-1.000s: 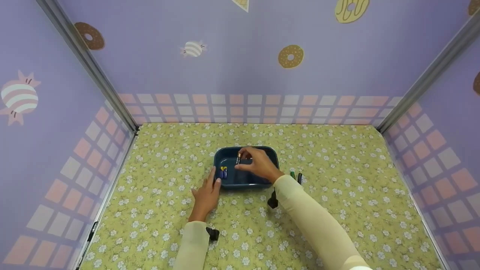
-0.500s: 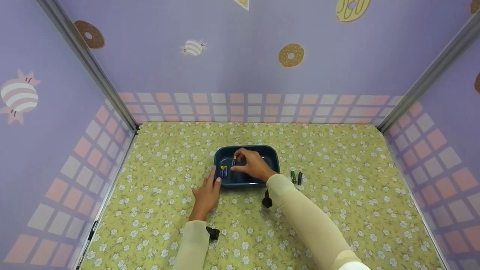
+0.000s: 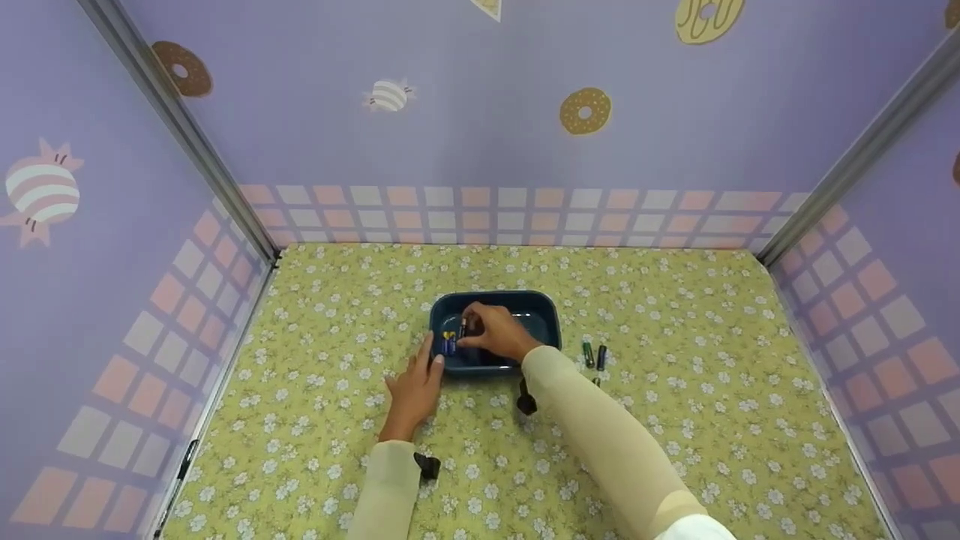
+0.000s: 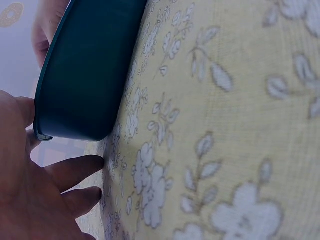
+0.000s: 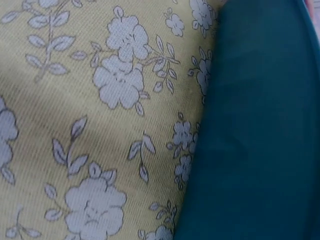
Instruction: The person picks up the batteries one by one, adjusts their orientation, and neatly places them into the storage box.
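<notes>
My right hand [image 3: 499, 332] is inside the dark teal tray [image 3: 551, 307], thumb and fingers pinching a dark battery with a coppery end [image 3: 463, 328]. It stands lengthwise just right of two blue-and-yellow batteries [image 3: 448, 343] lying side by side at the tray's left. Whether it touches the tray floor is unclear. My left hand [image 3: 415, 390] rests at the near left corner of the tray, fingers extended and touching the rim. In the left wrist view, the spread left fingers [image 4: 77, 172] are beside the tray wall [image 4: 90, 70]. The right wrist view has only the tray's outer side [image 5: 255, 130] and cloth.
Right of the tray, a green battery [image 3: 588, 354] and a dark battery [image 3: 601, 357] lie on the flowered cloth [image 3: 675, 315]. Another small piece [image 3: 596, 382] peeks out beside the right sleeve. Patterned purple walls enclose the table at the back and both sides.
My right hand has moved left with the dark battery, bringing it close to the two blue-and-yellow ones. The left hand has stayed at the tray corner.
</notes>
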`<state>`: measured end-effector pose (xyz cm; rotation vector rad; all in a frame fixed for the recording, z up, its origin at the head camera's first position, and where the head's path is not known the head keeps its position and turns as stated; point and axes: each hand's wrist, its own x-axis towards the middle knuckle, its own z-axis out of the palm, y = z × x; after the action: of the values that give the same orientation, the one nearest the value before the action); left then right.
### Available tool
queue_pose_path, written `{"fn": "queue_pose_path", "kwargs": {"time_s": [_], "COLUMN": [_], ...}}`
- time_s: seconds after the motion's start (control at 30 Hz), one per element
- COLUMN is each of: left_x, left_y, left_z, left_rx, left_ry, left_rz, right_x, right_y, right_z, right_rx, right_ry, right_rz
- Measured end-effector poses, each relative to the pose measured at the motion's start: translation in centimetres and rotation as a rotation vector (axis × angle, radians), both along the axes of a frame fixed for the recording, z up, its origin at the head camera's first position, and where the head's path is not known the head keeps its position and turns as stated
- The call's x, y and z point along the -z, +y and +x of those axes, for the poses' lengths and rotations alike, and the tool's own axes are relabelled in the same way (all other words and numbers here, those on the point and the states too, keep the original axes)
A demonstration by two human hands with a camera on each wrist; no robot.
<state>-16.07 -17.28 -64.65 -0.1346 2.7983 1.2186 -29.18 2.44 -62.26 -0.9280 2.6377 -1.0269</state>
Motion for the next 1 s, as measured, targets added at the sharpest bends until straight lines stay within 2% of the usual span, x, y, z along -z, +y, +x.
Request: {"fn": "queue_pose_path", "kwargs": {"time_s": [0.57,0.83,1.0], "left_x": [-0.4,0.1,0.0], "left_y": [0.2,0.0,-0.1], "left_z": [0.2,0.0,0.1], "left_rx": [0.002,0.002,-0.003], "left_ry": [0.008,0.025,0.021], "left_rz": [0.018,0.032,0.035], "right_x": [0.9,1.3,1.3], "right_y": [-1.3,-1.5,-1.6], "right_z": [0.0,0.1,0.1], "right_rx": [-0.016,-0.015,-0.017], "right_ry": [0.014,-0.012,-0.024], "right_rz": [0.05,0.071,0.073]}}
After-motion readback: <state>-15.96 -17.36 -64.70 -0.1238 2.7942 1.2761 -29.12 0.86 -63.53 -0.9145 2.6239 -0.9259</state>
